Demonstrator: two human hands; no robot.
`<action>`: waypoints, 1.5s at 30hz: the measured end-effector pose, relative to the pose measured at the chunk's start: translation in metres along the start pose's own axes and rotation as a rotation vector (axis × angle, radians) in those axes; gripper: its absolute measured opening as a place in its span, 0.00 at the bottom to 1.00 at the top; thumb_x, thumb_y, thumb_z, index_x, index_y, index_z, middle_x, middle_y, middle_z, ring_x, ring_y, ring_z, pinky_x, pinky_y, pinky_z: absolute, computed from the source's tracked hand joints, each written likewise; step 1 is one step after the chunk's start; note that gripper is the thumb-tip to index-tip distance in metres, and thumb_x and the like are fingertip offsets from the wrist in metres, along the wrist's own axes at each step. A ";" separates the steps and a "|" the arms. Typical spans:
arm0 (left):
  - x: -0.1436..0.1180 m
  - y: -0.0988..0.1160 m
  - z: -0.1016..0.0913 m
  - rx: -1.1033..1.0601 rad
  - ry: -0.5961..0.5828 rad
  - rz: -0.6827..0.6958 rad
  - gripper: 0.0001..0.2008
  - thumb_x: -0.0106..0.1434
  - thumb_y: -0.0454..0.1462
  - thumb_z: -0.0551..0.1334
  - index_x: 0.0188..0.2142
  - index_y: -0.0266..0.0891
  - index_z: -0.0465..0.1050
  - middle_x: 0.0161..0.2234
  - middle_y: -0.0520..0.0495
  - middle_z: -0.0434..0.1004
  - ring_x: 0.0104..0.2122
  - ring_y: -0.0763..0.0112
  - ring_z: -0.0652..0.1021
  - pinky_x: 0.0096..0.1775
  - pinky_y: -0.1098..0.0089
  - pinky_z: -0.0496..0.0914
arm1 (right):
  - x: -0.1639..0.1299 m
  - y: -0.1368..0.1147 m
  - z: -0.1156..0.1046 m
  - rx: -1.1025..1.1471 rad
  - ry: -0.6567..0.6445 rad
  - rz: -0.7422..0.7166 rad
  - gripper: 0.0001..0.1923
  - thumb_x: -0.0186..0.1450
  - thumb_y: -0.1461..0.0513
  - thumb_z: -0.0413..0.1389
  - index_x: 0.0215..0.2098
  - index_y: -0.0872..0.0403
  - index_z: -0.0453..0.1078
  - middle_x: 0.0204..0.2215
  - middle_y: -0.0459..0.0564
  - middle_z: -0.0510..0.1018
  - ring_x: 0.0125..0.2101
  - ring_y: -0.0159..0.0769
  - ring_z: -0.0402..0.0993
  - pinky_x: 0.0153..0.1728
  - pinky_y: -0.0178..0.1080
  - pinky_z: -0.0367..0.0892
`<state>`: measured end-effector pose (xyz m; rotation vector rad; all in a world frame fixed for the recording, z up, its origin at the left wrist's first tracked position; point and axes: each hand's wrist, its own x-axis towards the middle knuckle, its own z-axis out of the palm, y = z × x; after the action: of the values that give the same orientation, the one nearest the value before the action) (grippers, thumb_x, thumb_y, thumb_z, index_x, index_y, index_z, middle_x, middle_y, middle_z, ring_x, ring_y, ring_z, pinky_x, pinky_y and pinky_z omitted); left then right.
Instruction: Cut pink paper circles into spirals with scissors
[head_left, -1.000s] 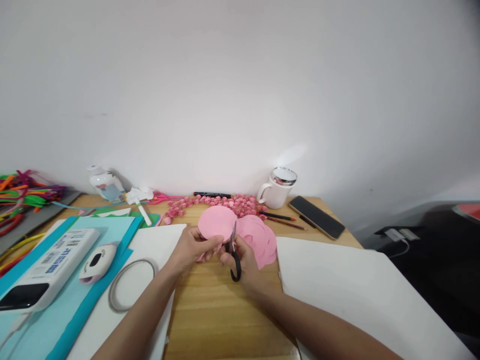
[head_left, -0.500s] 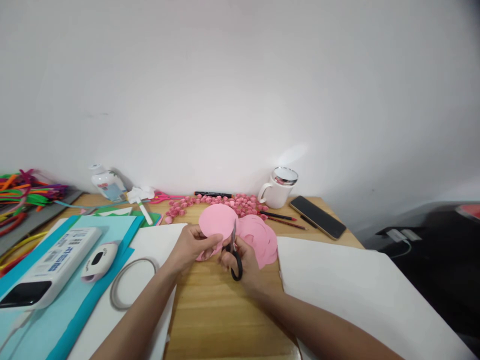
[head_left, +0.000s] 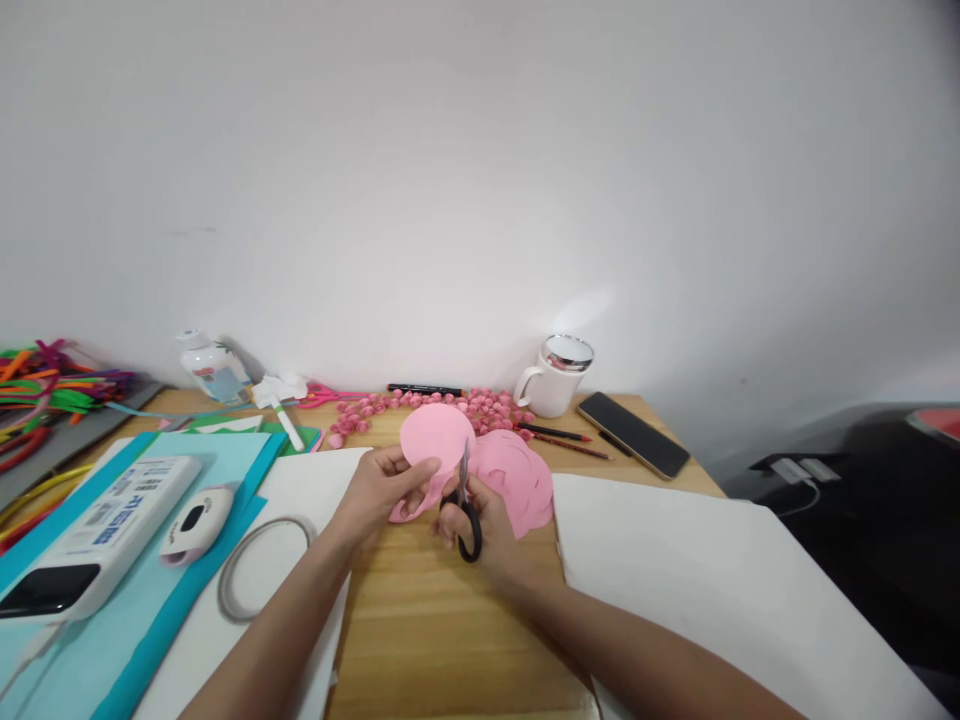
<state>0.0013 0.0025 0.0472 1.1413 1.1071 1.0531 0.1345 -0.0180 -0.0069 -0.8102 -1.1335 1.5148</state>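
Observation:
A round pink paper disc [head_left: 436,434] is pinched at its lower left edge by my left hand [head_left: 381,492], thumb on top. My right hand [head_left: 484,525] is closed round the black handles of a pair of scissors [head_left: 469,528]. Their blades point up and away from me, at the right edge of the disc. A narrow pink strip hangs below the disc, partly hidden by my fingers. Beside my right hand, a fanned pile of pink paper circles [head_left: 521,475] lies on the wooden table [head_left: 450,640].
Pink rolled paper pieces [head_left: 491,408] lie along the back, near a black marker [head_left: 425,389]. At right are a white mug [head_left: 556,385], pencils [head_left: 562,440], a phone [head_left: 634,434] and a white board [head_left: 690,570]. A tape roll [head_left: 225,590] and a power bank [head_left: 112,530] are at left.
The disc has turned slightly in my left hand, and the strip below it shows more. The scissor blades have shifted a little along its right edge.

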 end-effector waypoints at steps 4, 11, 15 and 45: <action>0.000 -0.003 -0.001 0.050 0.006 -0.025 0.17 0.50 0.42 0.66 0.15 0.34 0.65 0.08 0.57 0.61 0.10 0.84 0.59 0.15 0.78 0.49 | 0.000 -0.002 0.001 -0.007 -0.014 -0.009 0.12 0.55 0.55 0.58 0.29 0.52 0.60 0.13 0.39 0.66 0.15 0.28 0.61 0.18 0.32 0.56; 0.000 -0.005 -0.003 0.115 -0.017 -0.019 0.14 0.50 0.42 0.66 0.19 0.34 0.68 0.09 0.57 0.62 0.11 0.83 0.60 0.15 0.79 0.49 | 0.002 -0.002 -0.003 -0.014 0.008 -0.073 0.14 0.52 0.59 0.61 0.29 0.52 0.58 0.24 0.43 0.71 0.25 0.32 0.66 0.24 0.32 0.59; -0.002 -0.003 -0.003 0.171 -0.019 -0.007 0.15 0.51 0.42 0.65 0.17 0.33 0.68 0.09 0.56 0.62 0.11 0.83 0.60 0.15 0.79 0.50 | 0.003 0.000 -0.004 0.003 0.005 -0.081 0.16 0.52 0.58 0.61 0.32 0.51 0.58 0.25 0.44 0.71 0.27 0.34 0.68 0.25 0.33 0.61; 0.001 0.000 -0.009 0.092 0.002 0.034 0.14 0.50 0.39 0.67 0.16 0.33 0.67 0.10 0.56 0.64 0.11 0.84 0.61 0.16 0.79 0.51 | 0.002 0.001 -0.002 0.009 0.035 0.012 0.12 0.53 0.58 0.58 0.31 0.52 0.60 0.13 0.36 0.64 0.15 0.27 0.59 0.16 0.30 0.54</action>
<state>-0.0071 0.0045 0.0461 1.2367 1.1512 1.0386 0.1351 -0.0158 -0.0087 -0.8363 -1.0972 1.5087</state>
